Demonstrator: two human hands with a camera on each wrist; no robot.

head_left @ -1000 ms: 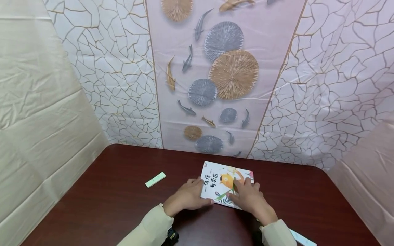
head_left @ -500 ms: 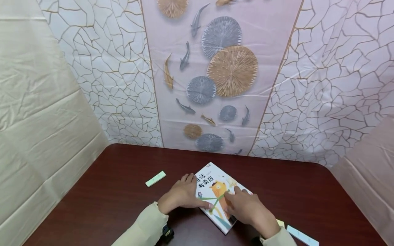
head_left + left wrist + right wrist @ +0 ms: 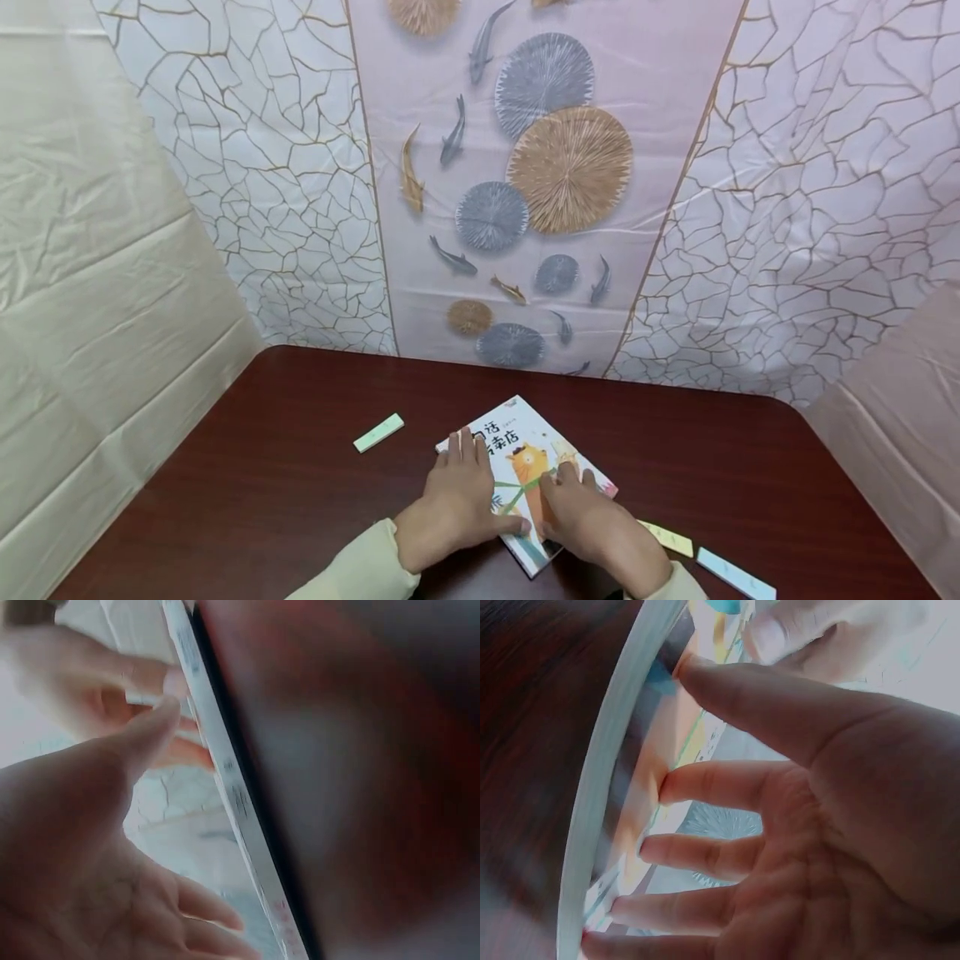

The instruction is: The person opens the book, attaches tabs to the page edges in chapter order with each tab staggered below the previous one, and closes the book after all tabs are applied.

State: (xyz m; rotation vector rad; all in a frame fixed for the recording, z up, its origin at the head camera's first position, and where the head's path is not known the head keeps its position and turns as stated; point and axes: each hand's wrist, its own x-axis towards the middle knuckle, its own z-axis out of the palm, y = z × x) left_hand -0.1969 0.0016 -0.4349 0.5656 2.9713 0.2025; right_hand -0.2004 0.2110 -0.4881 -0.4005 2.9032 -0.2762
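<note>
A white picture book (image 3: 531,462) with an orange cat and black Chinese characters lies on the table, turned so one corner faces the person. My left hand (image 3: 459,496) rests on the left side of its cover, fingers outstretched and thumb near the lower middle. On the lower right of the cover, the fingertips of my right hand (image 3: 588,512) touch the cat picture. The left wrist view catches the book's spine (image 3: 238,799) edge-on beside the left thumb. In the right wrist view, fingers of the right hand (image 3: 795,847) are spread, tips on the cover above the page edges (image 3: 592,780).
A pale green strip (image 3: 378,433) lies left of the book on the dark red-brown table (image 3: 247,467). To the right lie a yellow strip (image 3: 667,538) and a light blue strip (image 3: 737,573). A patterned curtain (image 3: 502,250) hangs behind the table.
The book has turned clockwise on the table, one corner now toward the person. The left hand has shifted further onto the cover. The yellow strip has come into view beside the right wrist.
</note>
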